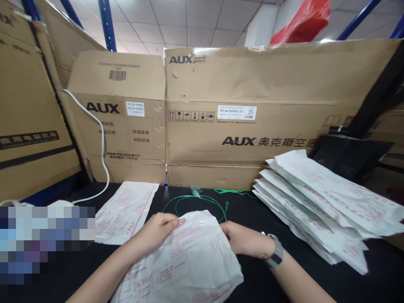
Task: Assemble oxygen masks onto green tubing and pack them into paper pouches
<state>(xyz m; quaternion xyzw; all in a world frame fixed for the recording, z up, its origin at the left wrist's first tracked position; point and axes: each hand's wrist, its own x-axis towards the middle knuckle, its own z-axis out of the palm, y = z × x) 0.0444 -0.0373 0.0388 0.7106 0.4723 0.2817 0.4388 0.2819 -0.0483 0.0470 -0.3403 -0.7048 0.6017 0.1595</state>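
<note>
Our left hand (pixel 160 230) pinches a pouch (pixel 192 254); what our right hand (pixel 244 240) holds, we cannot tell. Green tubing (pixel 210 197) lies beyond, at twelve o'clock.

**Pouch (pixel 195 256) held over worktop (pixel 259 288)**

The left hand (pixel 160 229) grips its upper edge; the right hand (pixel 246 240) is at its right side, fingers hidden. A green tube (pixel 202 196) lies near the back edge, a stack (pixel 315 206) toward the right.
</note>
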